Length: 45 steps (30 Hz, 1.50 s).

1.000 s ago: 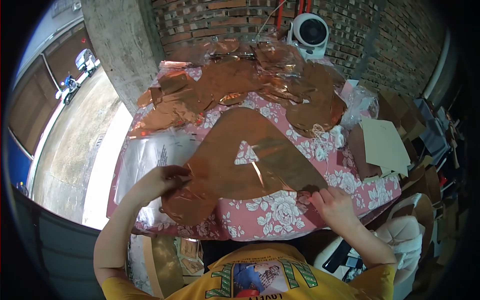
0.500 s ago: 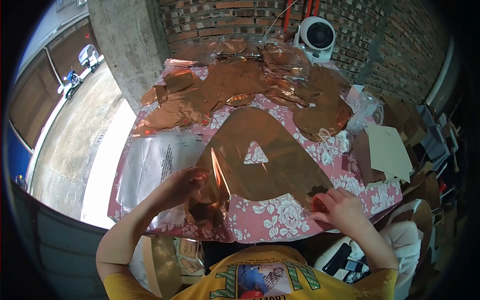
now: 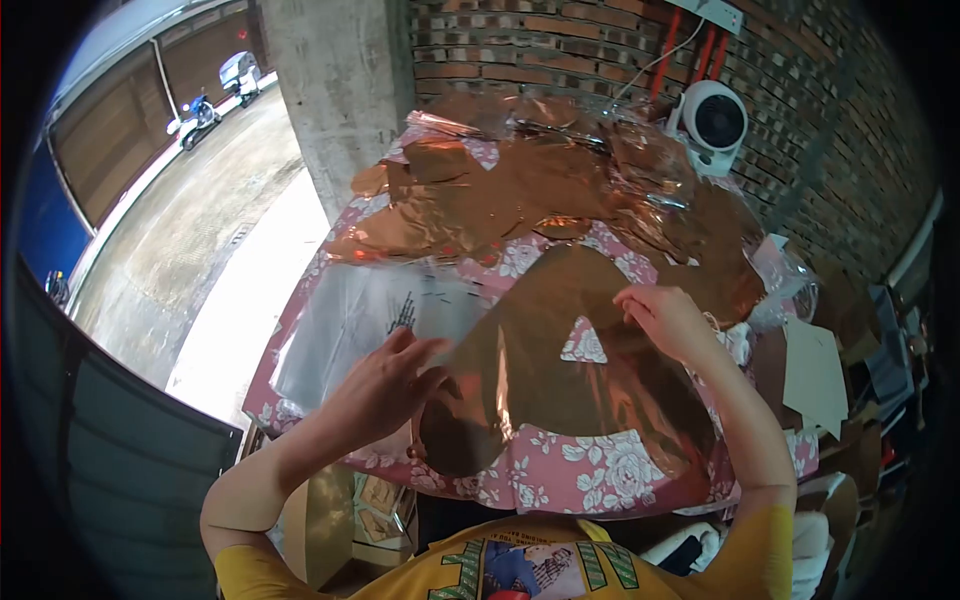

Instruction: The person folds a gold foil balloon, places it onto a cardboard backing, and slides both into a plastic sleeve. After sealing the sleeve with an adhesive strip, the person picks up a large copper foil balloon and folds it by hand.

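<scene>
A large flat copper-coloured foil balloon shaped like the letter A point(image 3: 545, 330) lies on the pink floral tablecloth point(image 3: 575, 465), its triangular hole showing the cloth beneath. My left hand point(image 3: 390, 380) is over its left leg, fingers apart and nothing held. At the upper right slope of the letter is my right hand point(image 3: 665, 318), its fingers reaching left over the foil with a small gap to the thumb. Clear plastic bags point(image 3: 345, 325) with dark print lie left of the letter, partly behind my left hand.
More copper foil balloons point(image 3: 520, 190) are heaped across the back of the table. A white fan point(image 3: 712, 125) stands at the back right by the brick wall. White string point(image 3: 737, 345), crumpled plastic point(image 3: 790, 280) and a cream card point(image 3: 813, 375) are along the right side.
My right hand has moved from the foil letter's right foot up to its upper right slope. My left hand has opened off the left leg, which lies flatter. The view has shifted.
</scene>
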Motion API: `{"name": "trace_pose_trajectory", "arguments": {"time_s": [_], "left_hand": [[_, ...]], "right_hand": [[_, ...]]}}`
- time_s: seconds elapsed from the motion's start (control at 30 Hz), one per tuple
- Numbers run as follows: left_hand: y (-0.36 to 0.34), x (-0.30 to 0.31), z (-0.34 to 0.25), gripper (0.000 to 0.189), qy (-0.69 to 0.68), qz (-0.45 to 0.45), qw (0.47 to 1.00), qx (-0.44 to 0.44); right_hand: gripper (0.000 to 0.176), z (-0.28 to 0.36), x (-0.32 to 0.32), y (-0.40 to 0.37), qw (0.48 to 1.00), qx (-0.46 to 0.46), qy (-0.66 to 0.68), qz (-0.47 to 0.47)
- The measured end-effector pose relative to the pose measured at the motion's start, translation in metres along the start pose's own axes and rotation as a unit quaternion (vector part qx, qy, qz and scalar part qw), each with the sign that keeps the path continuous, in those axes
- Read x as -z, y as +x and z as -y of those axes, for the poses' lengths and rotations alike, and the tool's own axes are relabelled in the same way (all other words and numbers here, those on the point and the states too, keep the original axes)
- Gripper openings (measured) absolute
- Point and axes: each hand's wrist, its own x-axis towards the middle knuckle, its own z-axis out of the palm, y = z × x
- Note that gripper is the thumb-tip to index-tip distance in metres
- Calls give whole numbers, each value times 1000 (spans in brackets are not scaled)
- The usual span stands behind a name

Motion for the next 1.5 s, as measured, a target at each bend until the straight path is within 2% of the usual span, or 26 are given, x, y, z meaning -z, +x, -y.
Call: {"name": "trace_pose_trajectory", "arguments": {"time_s": [0.1, 0.17, 0.2, 0.27, 0.3, 0.37, 0.4, 0.47, 0.5, 0.57, 0.6, 0.77, 0.87, 0.97, 1.1, 1.17, 1.2, 1.27, 1.3, 1.37, 1.4, 1.43, 1.5], "left_hand": [[-4, 12, 17, 26, -26, -64, 997, 18], [3, 30, 35, 26, 21, -58, 997, 48], [10, 40, 39, 25, 14, -53, 992, 112], [25, 48, 71, 27, -100, -80, 983, 130], [33, 56, 76, 27, -94, -91, 975, 177], [44, 56, 101, 27, -235, -165, 956, 53], [56, 65, 103, 32, -70, -166, 972, 150], [68, 69, 124, 34, -89, -176, 964, 177], [72, 69, 132, 36, -111, -181, 957, 200], [73, 70, 145, 38, -113, -172, 957, 206], [74, 73, 150, 38, -128, -170, 953, 218], [90, 75, 195, 38, -137, -177, 947, 229], [109, 71, 220, 39, -70, -170, 950, 254], [123, 71, 224, 37, -139, -138, 945, 262], [143, 77, 225, 40, -187, -125, 937, 268], [155, 74, 219, 44, -365, -177, 868, 285], [158, 74, 216, 44, -366, -176, 868, 286], [169, 78, 210, 51, -452, -120, 838, 281], [175, 77, 207, 51, -453, -119, 837, 282], [188, 72, 200, 54, -364, -132, 869, 307], [192, 72, 197, 62, -362, -135, 863, 327], [195, 71, 197, 62, -362, -133, 863, 326], [199, 68, 203, 55, -354, -105, 867, 335]], "right_hand": [[17, -5, -14, 39, 1000, 12, 22, 12], [18, -8, -29, 69, 998, 42, -34, -42], [21, -7, -38, 90, 997, 72, -4, -39], [23, 6, -54, 128, 988, 141, 57, -23], [24, 9, -71, 151, 981, 183, 53, -37], [25, 41, -92, 181, 971, 220, 88, -8], [27, 53, -107, 192, 970, 229, 86, -10], [37, 66, -135, 217, 963, 255, 85, -6], [37, 67, -146, 228, 963, 257, 86, -3], [41, 69, -162, 243, 970, 208, 102, 72], [41, 69, -165, 245, 970, 210, 102, 73], [32, 62, -176, 247, 978, 190, 82, -2], [23, 63, -179, 249, 980, 169, 98, -20], [18, 58, -191, 260, 979, 148, 135, -44], [19, 55, -194, 262, 974, 137, 176, -43], [19, 56, -193, 261, 974, 139, 171, -48], [20, 57, -192, 258, 975, 140, 165, -53], [20, 61, -188, 256, 974, 142, 170, -55], [21, 62, -187, 254, 972, 143, 177, -59], [21, 63, -185, 255, 972, 135, 188, -42], [21, 62, -184, 256, 971, 131, 199, -29], [21, 62, -185, 255, 971, 129, 199, -30], [22, 64, -187, 254, 971, 148, 172, -82]]}}
